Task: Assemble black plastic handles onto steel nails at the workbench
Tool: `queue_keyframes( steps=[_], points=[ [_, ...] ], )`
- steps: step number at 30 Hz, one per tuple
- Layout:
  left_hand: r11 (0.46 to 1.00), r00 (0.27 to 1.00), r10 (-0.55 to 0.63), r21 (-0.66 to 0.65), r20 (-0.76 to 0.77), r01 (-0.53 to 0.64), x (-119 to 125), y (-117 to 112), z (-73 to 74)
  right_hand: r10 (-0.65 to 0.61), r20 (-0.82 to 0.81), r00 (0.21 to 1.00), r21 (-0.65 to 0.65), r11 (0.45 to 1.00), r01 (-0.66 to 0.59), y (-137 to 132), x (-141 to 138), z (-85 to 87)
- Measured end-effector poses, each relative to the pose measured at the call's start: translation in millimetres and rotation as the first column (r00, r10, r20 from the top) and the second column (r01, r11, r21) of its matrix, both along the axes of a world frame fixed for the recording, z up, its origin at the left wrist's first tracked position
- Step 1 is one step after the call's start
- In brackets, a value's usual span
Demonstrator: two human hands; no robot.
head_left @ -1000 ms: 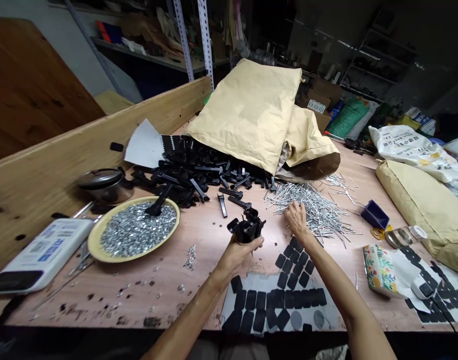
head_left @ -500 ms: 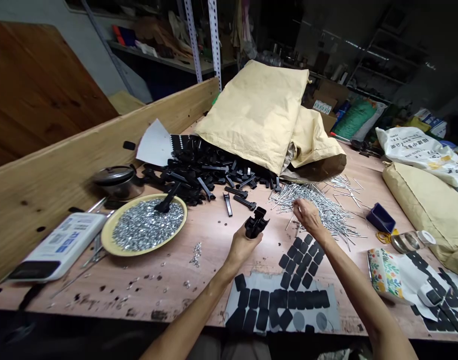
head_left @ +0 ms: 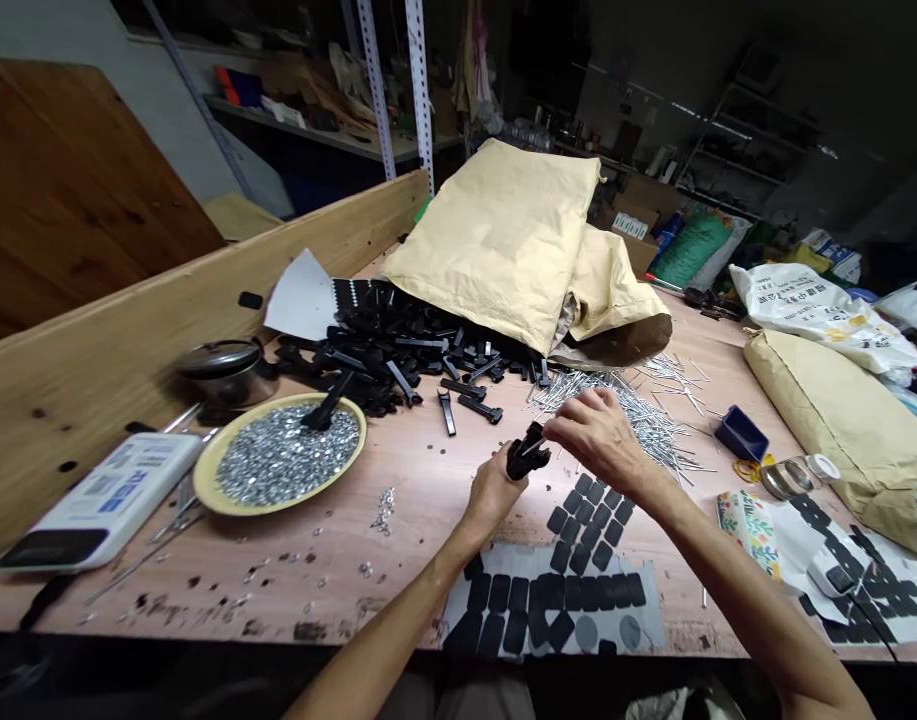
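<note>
Tabletop: left hand grips black parts, long axis slanting up rightward; right hand pinches metal pin.

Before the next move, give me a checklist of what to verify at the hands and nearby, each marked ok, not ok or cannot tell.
1. Black parts held in the left hand: ok.
2. Thin metal rod pinched by the right hand: ok.
3. Rod's end seated in a part: cannot tell, too small.
4. Loose rods near the right hand: ok, just beyond it.
5. Loose rods neatly aligned: not ok, strewn across the table.
</note>
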State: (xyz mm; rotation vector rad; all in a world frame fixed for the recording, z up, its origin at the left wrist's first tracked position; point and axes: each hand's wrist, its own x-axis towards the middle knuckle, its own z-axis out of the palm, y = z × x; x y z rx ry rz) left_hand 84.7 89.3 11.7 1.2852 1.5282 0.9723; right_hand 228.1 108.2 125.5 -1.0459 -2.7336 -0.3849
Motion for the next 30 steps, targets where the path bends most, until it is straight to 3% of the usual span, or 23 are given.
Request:
queue_keyframes(
  steps=[2,5,8,10,11,13,16,18,20,22,24,27,30],
  points=[
    [1.000,1.000,-0.016,-0.003,0.023,0.016,1,-1,0.3,0.014,0.057,0.998,-0.025,1.000,-0.013,-2,-6,1.6],
    [0.999,0.985,-0.012,-0.031,0.172,0.017,2,-1,1.7,0.047,0.042,0.998,-0.119,0.992,-0.041,-3,-11,5.6],
    [0.997,0.956,-0.031,-0.065,0.293,0.052,-1,-3,5.6,0.007,-0.214,0.977,-0.235,0.970,-0.059,-4,-6,7.2],
    [0.993,0.936,-0.057,-0.079,0.348,0.090,-3,-6,10.1,-0.165,-0.452,0.877,-0.332,0.943,0.006,-6,2,1.1],
    [0.990,0.916,-0.060,-0.093,0.396,0.105,-4,-8,12.6,-0.284,-0.538,0.794,-0.415,0.909,0.044,-8,5,-5.3],
    [0.986,0.865,-0.054,-0.112,0.499,0.126,-4,-10,17.1,-0.513,-0.592,0.622,-0.627,0.778,0.044,-13,5,-24.4],
    [0.988,0.825,-0.105,-0.033,0.555,0.148,2,-11,18.0,-0.710,-0.554,0.435,-0.827,0.527,-0.194,-23,-9,-61.6],
    [0.984,0.860,-0.175,0.065,0.480,0.164,7,-10,13.1,-0.794,-0.558,0.241,-0.811,0.461,-0.360,-26,-25,-83.1],
    [0.979,0.887,-0.200,0.129,0.416,0.160,9,-8,5.0,-0.838,-0.546,-0.005,-0.753,0.493,-0.435,-24,-38,-96.6],
    [0.979,0.890,-0.184,0.161,0.417,0.127,9,-6,-3.2,-0.827,-0.532,-0.181,-0.704,0.551,-0.447,-21,-48,-101.8],
    [0.983,0.896,-0.133,0.168,0.423,0.066,7,-5,-8.8,-0.804,-0.542,-0.243,-0.672,0.589,-0.449,-19,-53,-101.8],
    [0.982,0.925,-0.028,0.182,0.380,-0.045,5,-3,-10.2,-0.766,-0.586,-0.264,-0.647,0.639,-0.416,-23,-60,-99.6],
    [0.964,0.935,-0.030,0.256,0.353,-0.066,5,-1,-4.9,-0.673,-0.660,-0.332,-0.614,0.739,-0.277,-30,-66,-100.1]
  ],
)
